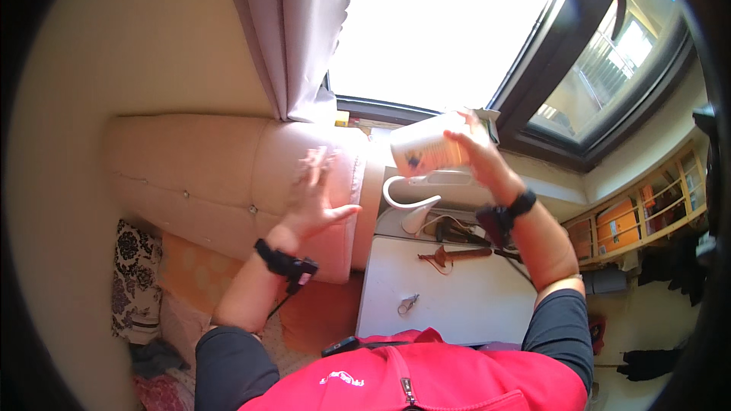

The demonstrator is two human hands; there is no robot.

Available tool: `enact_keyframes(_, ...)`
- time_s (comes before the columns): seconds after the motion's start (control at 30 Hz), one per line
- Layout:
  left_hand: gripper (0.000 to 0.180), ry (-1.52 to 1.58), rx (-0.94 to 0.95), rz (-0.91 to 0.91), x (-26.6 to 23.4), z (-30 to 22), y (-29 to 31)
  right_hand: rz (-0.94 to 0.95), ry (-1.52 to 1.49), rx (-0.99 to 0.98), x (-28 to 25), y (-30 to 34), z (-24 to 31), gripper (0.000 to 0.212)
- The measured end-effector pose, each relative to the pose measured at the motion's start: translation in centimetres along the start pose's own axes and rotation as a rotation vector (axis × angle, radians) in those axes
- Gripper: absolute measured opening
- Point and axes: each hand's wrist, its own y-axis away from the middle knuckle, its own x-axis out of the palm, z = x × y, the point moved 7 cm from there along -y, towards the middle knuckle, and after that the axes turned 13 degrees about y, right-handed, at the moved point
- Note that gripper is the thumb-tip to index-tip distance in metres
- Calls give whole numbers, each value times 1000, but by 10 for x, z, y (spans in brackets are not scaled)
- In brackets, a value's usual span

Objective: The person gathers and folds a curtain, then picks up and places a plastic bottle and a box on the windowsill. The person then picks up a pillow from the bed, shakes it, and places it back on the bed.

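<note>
My right hand (pixel 483 154) is closed on a pale cylindrical tub (pixel 430 146) with a coloured print, tilted on its side in front of the window sill. Motion and window glare blur the tub's edges. My left hand (pixel 316 202) holds nothing; its fingers are spread, a little blurred, over the right end of the pink padded headboard (pixel 205 171). Just below the tub stands a white desk lamp (pixel 416 217) with a curved neck. Each wrist wears a black strap with a small device.
A white table (pixel 457 297) carries a small metal item (pixel 409 304) and a brown long object (pixel 457 254). An open window sash (pixel 601 68) juts in at upper right. A mauve curtain (pixel 293 38) hangs left of the window. A wooden rack (pixel 624 222) lines the right wall.
</note>
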Motion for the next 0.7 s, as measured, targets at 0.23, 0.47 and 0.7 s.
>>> enact_keyframes(0.23,127,-241,-245,169,-29,75,26,67,742,-371,64,-181,30,85)
enact_keyframes(0.47,121,-152,-283,178,-28,79,22,456,927,-542,200,-271,-9,91)
enact_keyframes(0.7,122,-127,-238,132,-28,81,25,381,837,-510,212,-301,-25,76)
